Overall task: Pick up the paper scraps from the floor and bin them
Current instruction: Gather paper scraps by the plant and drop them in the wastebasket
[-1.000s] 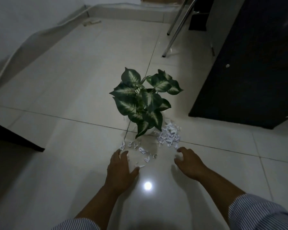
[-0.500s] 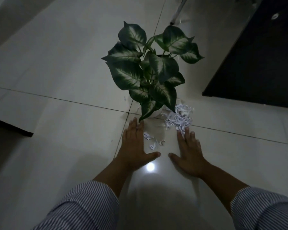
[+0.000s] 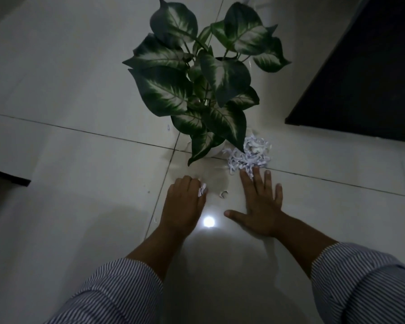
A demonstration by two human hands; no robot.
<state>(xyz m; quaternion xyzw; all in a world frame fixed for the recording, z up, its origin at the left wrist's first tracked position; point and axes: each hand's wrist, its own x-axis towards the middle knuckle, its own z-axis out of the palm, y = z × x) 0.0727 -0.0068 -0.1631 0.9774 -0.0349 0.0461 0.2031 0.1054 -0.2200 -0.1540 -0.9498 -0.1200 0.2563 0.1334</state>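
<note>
In the head view, the person is crouching over a pale tiled floor (image 3: 68, 183), both hands lying near the middle of the frame; the left hand (image 3: 185, 204) is curling its fingers into a loose fist, and a small wad of paper scraps (image 3: 202, 190) is showing at its knuckle side, so its grip is closing around that wad, though how much more is hidden in the palm I cannot tell; the right hand (image 3: 262, 206) is lying flat with fingers spread, its grip fully open and holding nothing, its fingertips (image 3: 255, 170) touching the near edge of the heap of shredded paper (image 3: 251, 154).

That heap is sitting just right of centre, pressed against the base of a potted plant (image 3: 201, 73) whose white pot (image 3: 212, 149) is mostly hidden under dark variegated leaves; one stray curl of paper (image 3: 223, 194) is lying between the two hands, and a tiny fleck is lying beside the left wrist; a dark cabinet (image 3: 365, 73) is filling the upper right; no bin is showing anywhere in the frame.

Judging by their look, the scraps are nearly weightless, limp and springy, likely to slide on the glossy tile and to scatter under any quick sweep; the heap is probably best raked together with the flat right palm and scooped from underneath against the other hand, pressing lightly to compact it; the lone curl is asking for a fingertip pinch; leaves overhanging the heap may get brushed.
</note>
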